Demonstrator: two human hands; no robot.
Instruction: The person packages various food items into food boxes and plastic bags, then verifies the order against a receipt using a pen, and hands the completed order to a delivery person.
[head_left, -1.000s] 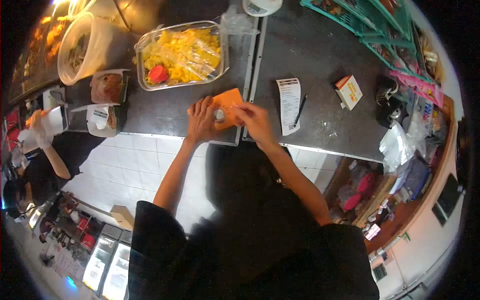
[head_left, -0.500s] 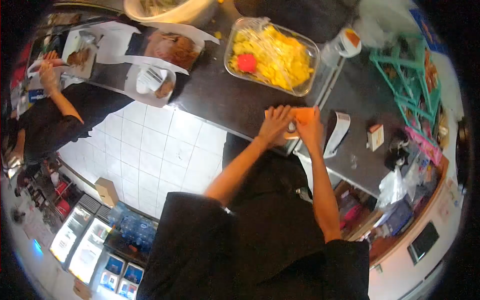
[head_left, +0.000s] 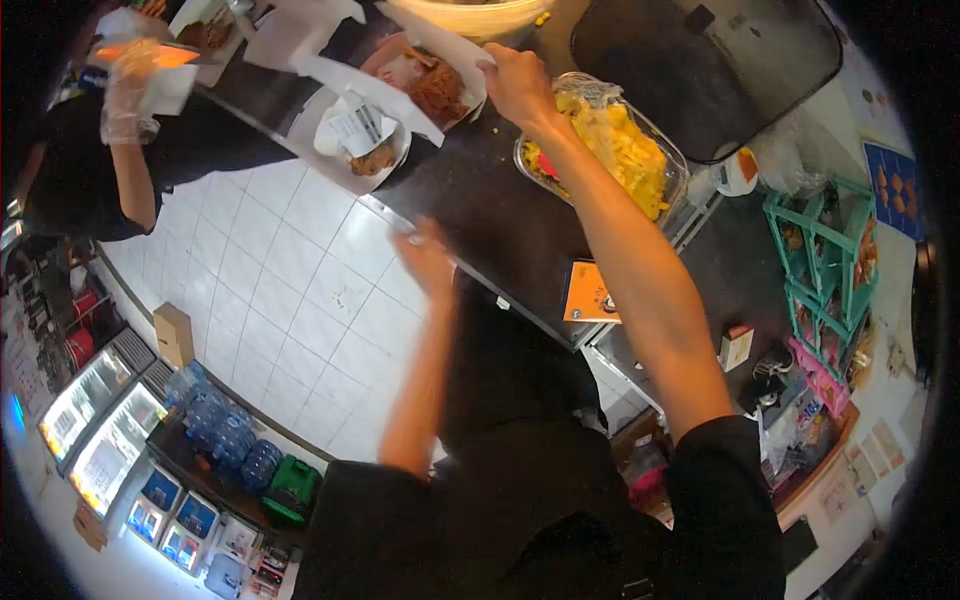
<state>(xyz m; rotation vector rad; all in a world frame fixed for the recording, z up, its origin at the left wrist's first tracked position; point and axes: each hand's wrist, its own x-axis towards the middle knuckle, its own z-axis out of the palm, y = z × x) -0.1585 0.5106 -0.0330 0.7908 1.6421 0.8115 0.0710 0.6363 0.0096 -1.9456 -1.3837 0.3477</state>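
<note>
My right hand (head_left: 522, 88) reaches over the foil tray (head_left: 672, 205) of yellow food, its fingers closed on the edge of an open white box (head_left: 462, 48) with brown fried food (head_left: 436, 92) inside. Blurred by motion, my left hand (head_left: 428, 262) hangs beside the counter's front edge; how its fingers are set cannot be made out. An orange printed card or packet (head_left: 587, 291) lies near the counter corner, partly behind my right forearm. Left of the fried food stands a white paper bowl (head_left: 306, 124) holding a labelled packet (head_left: 356, 126) and a brown piece.
A co-worker's gloved hand (head_left: 132, 85) is at the upper left by an orange and white item (head_left: 165, 58). A large bowl (head_left: 480, 14) stands at the top, a black tray (head_left: 690, 75) to its right. Green racks (head_left: 822, 260) and a small box (head_left: 736, 348) are at the right.
Both my hands have left the orange item. The right went up and left to the box of fried food; the left moved left, off the counter. The camera view has turned.
</note>
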